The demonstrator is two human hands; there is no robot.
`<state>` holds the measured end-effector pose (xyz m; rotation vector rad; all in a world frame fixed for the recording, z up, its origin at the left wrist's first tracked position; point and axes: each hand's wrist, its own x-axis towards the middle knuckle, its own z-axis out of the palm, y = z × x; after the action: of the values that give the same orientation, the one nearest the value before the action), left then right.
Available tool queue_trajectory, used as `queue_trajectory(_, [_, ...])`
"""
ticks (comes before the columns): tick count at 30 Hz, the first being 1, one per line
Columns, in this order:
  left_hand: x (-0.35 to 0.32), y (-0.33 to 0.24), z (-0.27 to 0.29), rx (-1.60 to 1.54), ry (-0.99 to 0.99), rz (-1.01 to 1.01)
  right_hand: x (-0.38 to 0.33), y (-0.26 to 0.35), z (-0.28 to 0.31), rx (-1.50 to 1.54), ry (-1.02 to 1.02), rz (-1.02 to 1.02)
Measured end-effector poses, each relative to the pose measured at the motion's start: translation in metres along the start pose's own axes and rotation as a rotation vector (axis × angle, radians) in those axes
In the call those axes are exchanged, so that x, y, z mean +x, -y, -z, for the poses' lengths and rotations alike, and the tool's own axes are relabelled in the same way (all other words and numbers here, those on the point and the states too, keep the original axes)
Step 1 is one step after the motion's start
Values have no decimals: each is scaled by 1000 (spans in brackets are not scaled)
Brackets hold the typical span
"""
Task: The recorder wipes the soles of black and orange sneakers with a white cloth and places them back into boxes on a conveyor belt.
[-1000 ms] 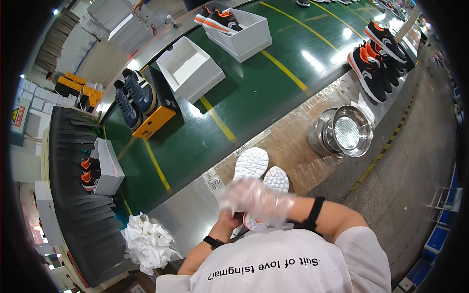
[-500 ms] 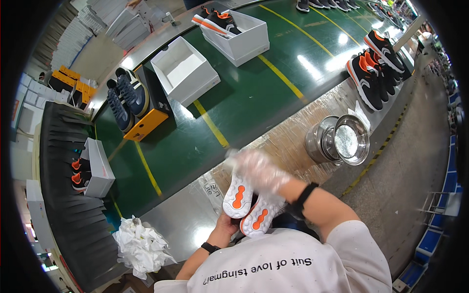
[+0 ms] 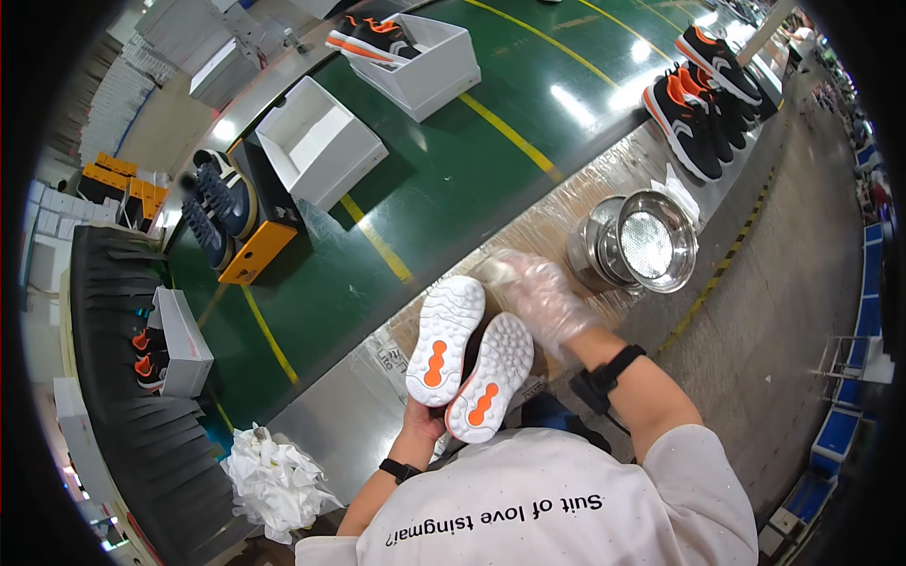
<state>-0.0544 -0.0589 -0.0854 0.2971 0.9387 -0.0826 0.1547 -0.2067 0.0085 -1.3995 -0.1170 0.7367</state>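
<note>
My left hand [image 3: 424, 421] is closed around a pair of sneakers, turned so their white soles with orange inserts face up. The left sneaker [image 3: 445, 341] and the right sneaker [image 3: 491, 377] sit side by side, hiding most of my left fingers. Just beyond the right sneaker's toe, my right hand [image 3: 545, 300] wears a clear plastic glove. Its fingers are closed on a small white wad [image 3: 493, 272], perhaps cloth; the glove blurs its outline. This hand is apart from the soles.
Nested steel bowls [image 3: 651, 241] stand right on the taped bench [image 3: 604, 179]. Black-and-orange sneakers [image 3: 689, 123] stand beyond. On the green belt are an empty white box [image 3: 321, 141], a white box with shoes [image 3: 425, 75] and an orange box [image 3: 260, 253]. Crumpled white paper [image 3: 278, 481] lies left.
My right hand has moved off the soles toward the right, uncovering both sneakers fully. The sneakers have shifted slightly left and up. The surroundings have shifted left in view.
</note>
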Motion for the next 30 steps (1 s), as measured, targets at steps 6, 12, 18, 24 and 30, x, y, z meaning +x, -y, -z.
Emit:
queue_trajectory(6, [0,0,-25,-89,38,-9,-59,-42,-10,-219,386,311])
queue_trajectory(12, [-2,10,-33,-61,2,17,-16,-18,14,442,39,-50])
queue_trajectory(18, [-2,16,-39,-98,19,-53,-56,-34,5,-535,306,448])
queue_trajectory(24, [-3,18,-45,-72,-30,-1,-13,11,41,546,150,-509])
queue_trajectory(30, [5,22,-35,-101,-27,-55,-42,-28,21,-520,325,648])
